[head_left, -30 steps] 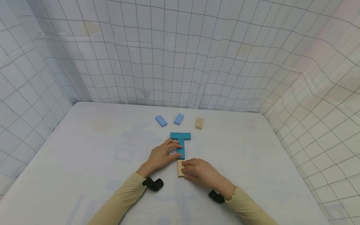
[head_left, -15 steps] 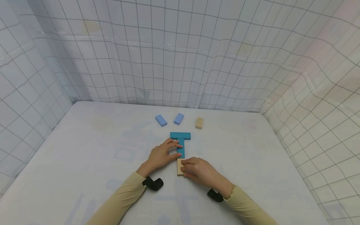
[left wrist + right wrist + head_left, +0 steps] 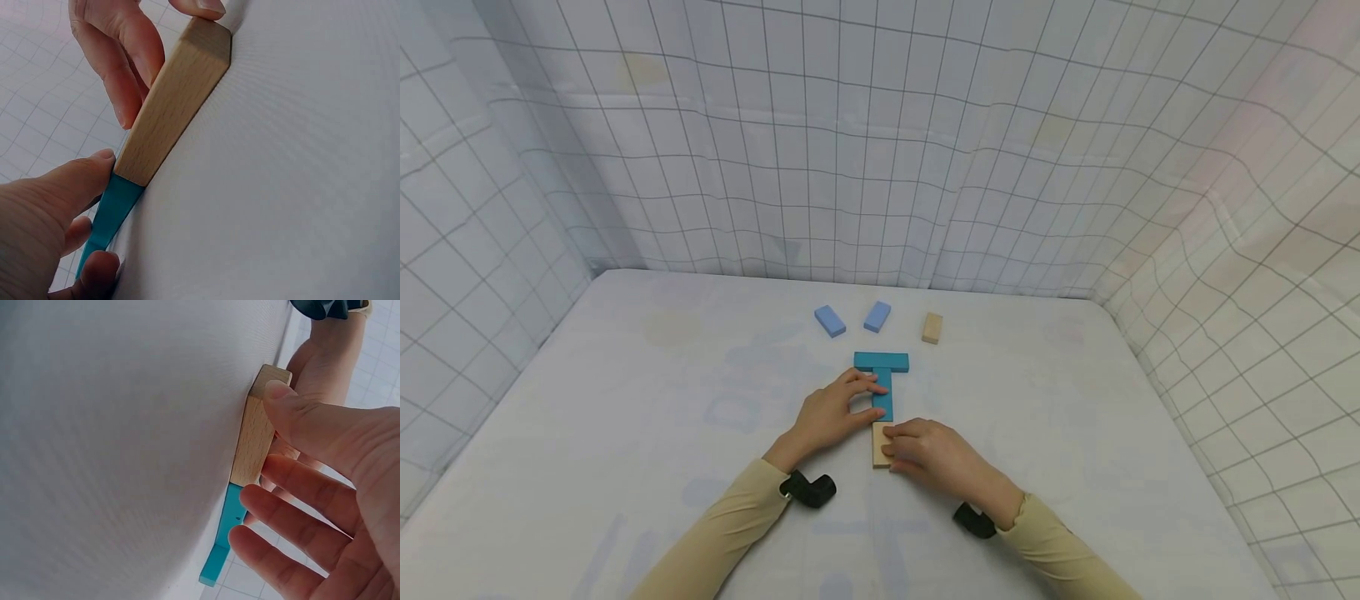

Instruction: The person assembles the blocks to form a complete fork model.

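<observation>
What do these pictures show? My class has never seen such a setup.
No robot here: a person's bare left hand and right hand work. The wide picture comes from a head-worn camera, the two close ones from the wrist cameras. On the white table lie a teal T, a near wooden block against its stem, and, farther back, two light-blue blocks and a far wooden block. The left hand touches the T; the right touches the near wooden block; nothing is visibly lifted.

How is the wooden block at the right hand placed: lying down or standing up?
Lying down: the wooden block has its long side along the table, one end against a teal block.
</observation>
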A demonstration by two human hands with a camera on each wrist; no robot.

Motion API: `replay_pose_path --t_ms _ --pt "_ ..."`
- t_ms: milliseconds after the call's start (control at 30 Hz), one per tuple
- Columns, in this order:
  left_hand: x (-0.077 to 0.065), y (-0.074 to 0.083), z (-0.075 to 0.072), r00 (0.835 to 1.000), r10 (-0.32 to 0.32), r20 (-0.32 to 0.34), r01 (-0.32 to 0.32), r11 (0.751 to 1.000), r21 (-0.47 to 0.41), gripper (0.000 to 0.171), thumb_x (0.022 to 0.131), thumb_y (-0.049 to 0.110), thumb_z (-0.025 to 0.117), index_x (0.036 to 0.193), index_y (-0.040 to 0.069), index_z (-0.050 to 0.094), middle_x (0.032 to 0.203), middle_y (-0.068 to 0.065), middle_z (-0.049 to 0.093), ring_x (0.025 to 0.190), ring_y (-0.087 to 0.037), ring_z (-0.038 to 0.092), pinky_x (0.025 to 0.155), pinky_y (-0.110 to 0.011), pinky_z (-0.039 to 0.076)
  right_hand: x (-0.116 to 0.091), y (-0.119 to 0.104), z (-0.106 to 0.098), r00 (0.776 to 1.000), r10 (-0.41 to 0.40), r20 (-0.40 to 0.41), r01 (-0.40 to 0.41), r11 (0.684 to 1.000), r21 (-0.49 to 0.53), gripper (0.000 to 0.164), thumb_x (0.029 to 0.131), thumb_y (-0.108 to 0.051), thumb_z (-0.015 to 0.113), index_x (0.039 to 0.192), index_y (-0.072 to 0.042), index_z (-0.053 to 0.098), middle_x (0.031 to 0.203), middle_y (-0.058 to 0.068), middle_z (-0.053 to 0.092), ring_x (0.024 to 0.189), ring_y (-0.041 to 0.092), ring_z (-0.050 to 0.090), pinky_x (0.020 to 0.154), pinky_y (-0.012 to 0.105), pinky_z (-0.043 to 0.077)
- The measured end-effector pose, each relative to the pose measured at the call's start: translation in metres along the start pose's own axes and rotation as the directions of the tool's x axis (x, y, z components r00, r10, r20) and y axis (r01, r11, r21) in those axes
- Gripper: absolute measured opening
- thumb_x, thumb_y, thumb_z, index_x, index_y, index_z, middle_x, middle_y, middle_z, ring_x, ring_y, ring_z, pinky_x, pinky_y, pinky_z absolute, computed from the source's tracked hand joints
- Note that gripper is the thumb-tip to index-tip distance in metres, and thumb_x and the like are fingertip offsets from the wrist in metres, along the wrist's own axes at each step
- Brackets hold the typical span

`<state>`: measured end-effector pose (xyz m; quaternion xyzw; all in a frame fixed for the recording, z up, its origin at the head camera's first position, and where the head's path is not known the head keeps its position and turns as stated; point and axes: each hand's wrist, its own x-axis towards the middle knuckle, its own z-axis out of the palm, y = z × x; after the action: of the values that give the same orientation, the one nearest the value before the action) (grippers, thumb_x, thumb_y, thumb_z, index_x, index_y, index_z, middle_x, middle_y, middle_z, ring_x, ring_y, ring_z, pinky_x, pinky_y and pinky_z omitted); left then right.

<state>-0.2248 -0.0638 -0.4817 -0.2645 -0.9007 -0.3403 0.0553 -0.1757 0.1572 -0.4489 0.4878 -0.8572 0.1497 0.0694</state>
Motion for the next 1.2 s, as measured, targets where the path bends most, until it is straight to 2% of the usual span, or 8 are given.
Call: replay_pose_path --t_ms 267,500,767,1000,1200 --pt "0.0 0.001 -0.001 1.0 -0.011 0.008 0.011 1.0 0.003 0.034 0.087 0.041 0.068 0.117 0.024 0.068 0.126 0.001 0.054 0.097 -0.021 0.063 0.065 -0.035 0.051 -0.001 -0.001 0.001 0.999 0.039 0.022 -0.039 0.999 0.007 0.023 0.087 -0.022 0.072 0.107 -0.012 0.073 0.122 0.004 0.062 0.109 0.016 0.058 0.092 0.031 0.046" --pt "0.001 0.001 -0.001 1.0 -0.018 0.01 0.018 1.0 0.005 0.035 0.087 0.041 0.068 0.117 0.024 0.068 0.127 0.0 0.054 0.1 -0.021 0.062 0.067 -0.037 0.052 -0.003 -0.003 0.0 0.999 0.028 0.021 -0.027 0.999 -0.035 0.027 0.089 -0.025 0.069 0.113 -0.011 0.071 0.126 0.005 0.06 0.109 0.017 0.058 0.09 0.033 0.047" --pt "0.001 0.0 0.0 1.0 -0.013 0.006 0.013 1.0 0.001 0.035 0.087 0.043 0.067 0.117 0.025 0.068 0.127 0.001 0.054 0.102 -0.021 0.061 0.067 -0.037 0.052 -0.005 -0.002 -0.001 0.999 0.048 0.017 -0.048 0.999 -0.015 0.026 0.089 -0.025 0.069 0.113 -0.013 0.07 0.126 0.004 0.06 0.109 0.017 0.058 0.09 0.034 0.047" --pt "0.0 0.001 0.001 1.0 0.002 0.0 -0.002 1.0 0.028 0.034 0.088 0.043 0.066 0.117 0.025 0.068 0.126 0.003 0.054 0.082 -0.02 0.064 0.06 -0.031 0.049 -0.007 -0.001 -0.001 0.999 0.052 0.005 -0.052 0.999 0.009 0.026 0.09 -0.026 0.068 0.114 -0.015 0.07 0.128 0.002 0.059 0.109 0.016 0.058 0.088 0.036 0.049" --pt "-0.002 0.002 0.001 1.0 0.01 0.005 -0.011 0.999 0.04 0.034 0.089 0.042 0.065 0.118 0.024 0.068 0.126 0.002 0.053 0.068 -0.016 0.06 0.056 -0.029 0.048 -0.011 0.002 -0.001 0.997 0.067 0.041 -0.069 0.997 0.042 0.029 0.091 -0.029 0.066 0.118 -0.018 0.068 0.133 -0.002 0.055 0.12 0.02 0.051 0.098 0.041 0.041"
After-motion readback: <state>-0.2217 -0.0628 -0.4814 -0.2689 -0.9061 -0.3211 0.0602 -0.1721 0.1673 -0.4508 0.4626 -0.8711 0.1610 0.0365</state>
